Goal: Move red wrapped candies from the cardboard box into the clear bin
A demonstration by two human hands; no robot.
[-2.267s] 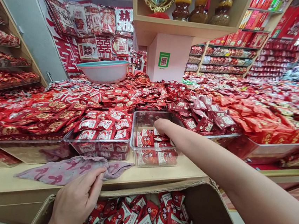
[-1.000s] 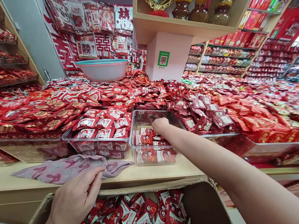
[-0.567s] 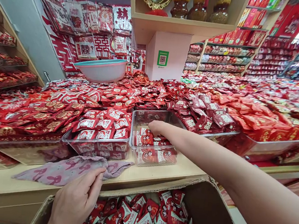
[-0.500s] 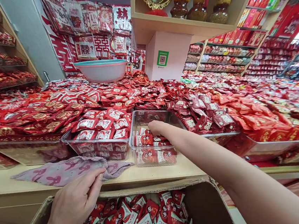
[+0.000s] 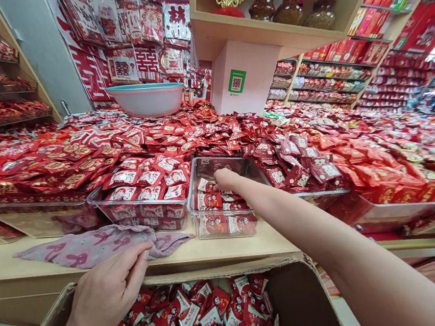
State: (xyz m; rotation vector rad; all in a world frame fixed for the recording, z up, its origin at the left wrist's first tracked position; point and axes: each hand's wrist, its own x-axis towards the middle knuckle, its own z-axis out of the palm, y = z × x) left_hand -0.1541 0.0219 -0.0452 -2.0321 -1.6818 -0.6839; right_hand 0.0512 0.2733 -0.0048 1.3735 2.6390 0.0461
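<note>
Lying in the near part of a clear bin (image 5: 247,169), the red packets (image 5: 209,201) formed short rows, some with printed figures facing up. The bin stood on the pale table (image 5: 208,254). The right hand (image 5: 226,179) was inside the bin, above the farther packets. Its fingers were bent downward, just beside a packet on the left; the tips were partly hidden, so whether they gripped it could not be told.

The right forearm (image 5: 311,228) passed above the right side of a cardboard box (image 5: 300,299) at the near edge of the scene. Loose packets (image 5: 203,315), red and white, lay jumbled in this box. The left hand (image 5: 111,286) was over its far rim, toward the left, fingers curled and thumb alongside; any grip could not be confirmed.

A lilac cloth (image 5: 86,245) lay rumpled on the table, just beyond the left hand. Left of the clear bin stood a second bin (image 5: 102,200) of white-fronted packets (image 5: 152,177). Farther off, at left, sat a pale basin (image 5: 144,99).
</note>
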